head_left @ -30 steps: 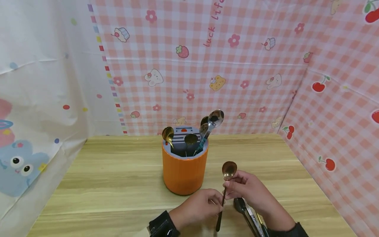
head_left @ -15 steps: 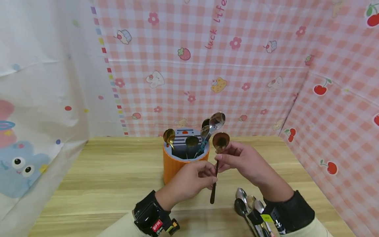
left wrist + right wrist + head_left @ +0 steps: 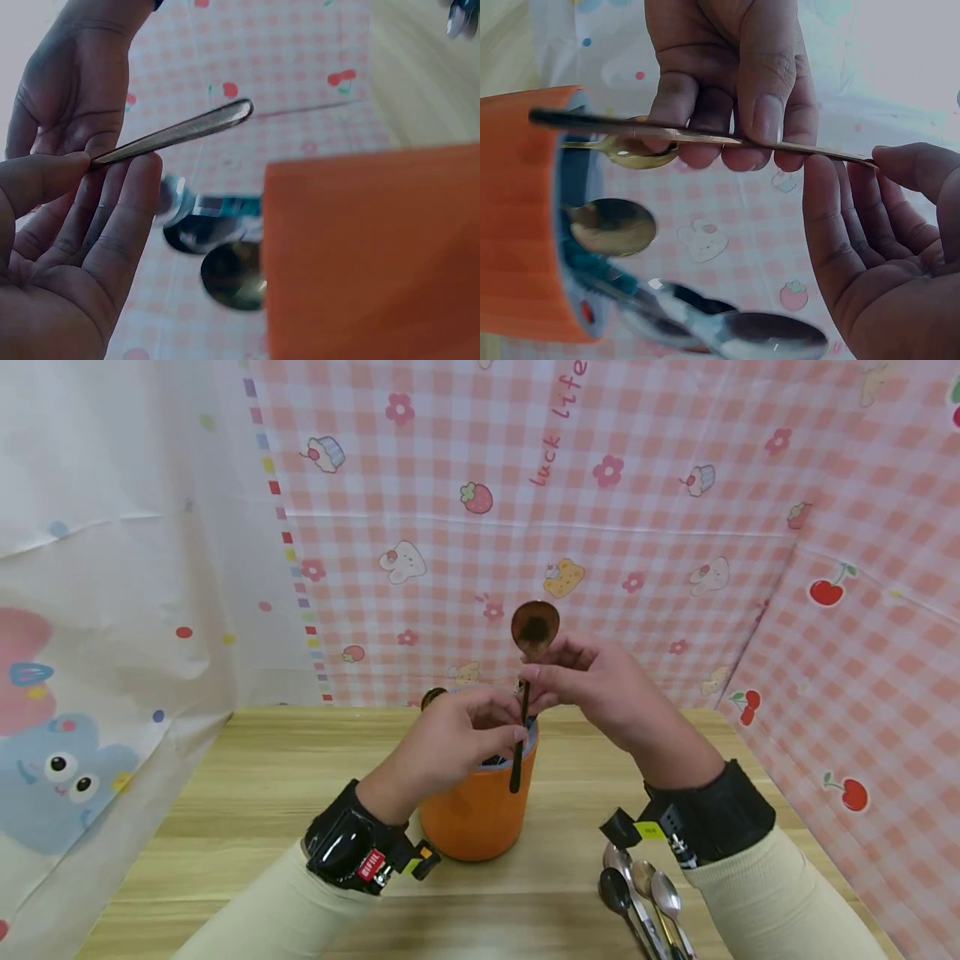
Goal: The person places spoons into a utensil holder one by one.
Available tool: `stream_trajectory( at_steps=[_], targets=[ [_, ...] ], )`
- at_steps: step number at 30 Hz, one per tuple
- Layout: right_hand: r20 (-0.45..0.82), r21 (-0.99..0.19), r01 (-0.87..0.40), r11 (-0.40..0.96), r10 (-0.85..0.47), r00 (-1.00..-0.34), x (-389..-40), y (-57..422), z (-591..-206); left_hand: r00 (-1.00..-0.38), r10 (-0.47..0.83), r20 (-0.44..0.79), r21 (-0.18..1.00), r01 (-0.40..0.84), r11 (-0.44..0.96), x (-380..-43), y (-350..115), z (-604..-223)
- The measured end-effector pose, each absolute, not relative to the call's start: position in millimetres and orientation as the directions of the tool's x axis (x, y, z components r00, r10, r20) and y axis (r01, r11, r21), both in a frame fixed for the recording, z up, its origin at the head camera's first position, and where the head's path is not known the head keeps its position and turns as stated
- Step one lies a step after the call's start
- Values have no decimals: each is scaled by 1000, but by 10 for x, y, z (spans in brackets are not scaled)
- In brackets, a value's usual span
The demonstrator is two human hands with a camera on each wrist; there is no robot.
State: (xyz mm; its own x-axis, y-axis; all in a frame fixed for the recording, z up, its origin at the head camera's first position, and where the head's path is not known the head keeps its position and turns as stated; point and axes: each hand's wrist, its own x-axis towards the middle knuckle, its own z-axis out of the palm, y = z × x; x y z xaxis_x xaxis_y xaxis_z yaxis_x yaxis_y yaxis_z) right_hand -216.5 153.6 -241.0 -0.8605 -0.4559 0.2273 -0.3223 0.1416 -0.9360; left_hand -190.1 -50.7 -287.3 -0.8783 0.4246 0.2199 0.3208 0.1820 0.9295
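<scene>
The grip of the left hand [image 3: 450,739], before an orange cutlery holder [image 3: 476,820], pinches the lower handle of a brown spoon [image 3: 535,627] raised bowl-up; that of the right hand [image 3: 600,689] pinches the spoon's neck. Four spoons [image 3: 643,878] lie at right on the worktop [image 3: 225,810].

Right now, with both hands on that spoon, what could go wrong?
The spoon could slip, since the left hand and right hand only pinch it between thumb and fingers. It also appears close to the orange holder, so it might knock that, or clink against the spoons standing inside.
</scene>
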Motion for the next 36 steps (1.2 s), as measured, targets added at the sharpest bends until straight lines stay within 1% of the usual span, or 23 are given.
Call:
stream_trajectory(
  at_steps=[6,10,15,22,28,32,36],
  targets=[
    [214,-910,-345,230,-453,-866,-2267,1371,-2229,-904,354,241,903,342,258,-1994,-655,-2740],
    [216,-922,-337,189,-471,-856,-2341,1249,-2226,-915,326,237,883,343,321,-2047,-783,-2724],
    [212,-943,-312,118,-508,-834,-2435,1102,-2363,-920,330,212,867,333,371,-2113,-928,-2804],
    [122,-939,-270,212,-528,-840,-2462,988,-2568,-913,364,182,846,334,416,-2185,-1059,-2995],
    [66,-942,-229,246,-534,-843,-2462,952,-2741,-928,340,152,865,291,408,-2160,-1112,-3098],
    [60,-940,-232,251,-547,-835,-2474,941,-2833,-929,334,157,867,292,403,-2141,-1124,-3121],
    [76,-908,-274,316,-519,-852,-2472,940,-2855,-930,329,164,863,296,408,-2135,-1127,-3134]
  ],
)
